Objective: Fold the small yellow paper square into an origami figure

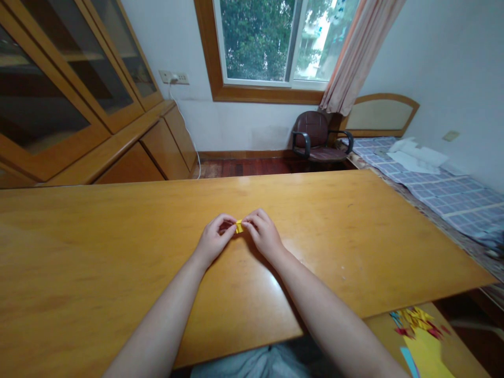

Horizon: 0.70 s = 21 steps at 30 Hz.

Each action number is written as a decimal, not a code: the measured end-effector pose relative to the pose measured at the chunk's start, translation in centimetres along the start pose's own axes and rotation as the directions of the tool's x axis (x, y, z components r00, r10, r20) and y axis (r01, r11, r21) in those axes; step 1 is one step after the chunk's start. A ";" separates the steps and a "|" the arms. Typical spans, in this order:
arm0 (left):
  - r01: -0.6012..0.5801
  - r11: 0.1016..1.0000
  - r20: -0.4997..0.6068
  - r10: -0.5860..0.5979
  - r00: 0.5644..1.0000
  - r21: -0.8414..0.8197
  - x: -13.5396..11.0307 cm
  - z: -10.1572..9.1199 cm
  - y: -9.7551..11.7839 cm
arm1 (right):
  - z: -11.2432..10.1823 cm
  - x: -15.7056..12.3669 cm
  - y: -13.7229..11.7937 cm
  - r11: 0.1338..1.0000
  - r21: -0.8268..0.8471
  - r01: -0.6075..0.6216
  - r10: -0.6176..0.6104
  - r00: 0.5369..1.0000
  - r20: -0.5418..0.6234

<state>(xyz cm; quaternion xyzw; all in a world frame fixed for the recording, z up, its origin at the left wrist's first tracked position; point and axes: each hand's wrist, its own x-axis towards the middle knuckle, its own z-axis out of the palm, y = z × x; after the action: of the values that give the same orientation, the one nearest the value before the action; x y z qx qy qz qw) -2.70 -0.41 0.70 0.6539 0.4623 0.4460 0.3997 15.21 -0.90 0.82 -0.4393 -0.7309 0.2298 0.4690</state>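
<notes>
Landmark: the long wooden table (118, 252), its top glossy and orange-brown, with a bright reflection near its front edge.

Beyond the table's far left corner stands a wooden cabinet (71, 94) with glass doors above and plain drawers below. Behind the table, on the white wall, is a wall socket (174, 77); a white cable (189, 131) hangs from it to the floor.

At the middle of the table, the left hand (214, 241) rests on the surface, its fingers curled and its thumb and forefinger pinched on the left end of a small folded yellow paper (239, 227). The paper sits just above the tabletop between both hands. The right hand (264, 235) touches it from the other side, with its fingertips closed on the right end. Both forearms lie across the table's front edge.

Behind the table's centre, a wood-framed window (275, 42) shows green trees. Behind the table's right half stands a dark brown chair (317, 136) on the wooden floor, and a pink curtain (358, 52) hangs above it.

To the right of the table runs a bed (444, 194) with a checked cover, white sheets (417, 155) lying on it near the headboard (380, 113).

Below the table's front right corner, on a lower surface, lie coloured paper scraps (417, 320) and a yellow sheet (431, 357).
</notes>
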 end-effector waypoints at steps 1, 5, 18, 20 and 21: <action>0.007 1.000 -0.002 -0.007 1.000 -0.004 0.0 0.0 -0.1 | 0.0 0.0 0.0 1.000 -0.003 -0.002 0.002 1.000 0.000; 0.032 0.999 -0.027 -0.033 0.999 -0.017 0.1 0.1 -0.3 | 0.0 0.0 0.1 1.000 -0.004 -0.004 0.004 1.000 -0.003; -0.013 1.000 -0.024 0.013 1.000 -0.023 0.1 0.0 -0.2 | 0.1 -0.1 0.3 1.000 0.006 0.016 -0.016 1.000 0.007; -0.045 0.999 0.003 0.045 0.999 0.001 0.1 -0.1 0.3 | 0.2 -0.1 0.4 1.000 0.005 0.012 -0.012 1.000 0.006; -0.042 0.999 0.015 0.043 0.999 -0.006 0.1 -0.1 0.5 | 0.2 -0.1 0.4 1.000 0.004 0.009 -0.009 1.000 0.003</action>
<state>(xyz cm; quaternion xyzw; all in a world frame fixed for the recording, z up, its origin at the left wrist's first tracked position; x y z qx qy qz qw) -2.66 -0.43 1.17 0.6659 0.4441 0.4506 0.3953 15.22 -0.77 0.39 -0.4346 -0.7334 0.2297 0.4696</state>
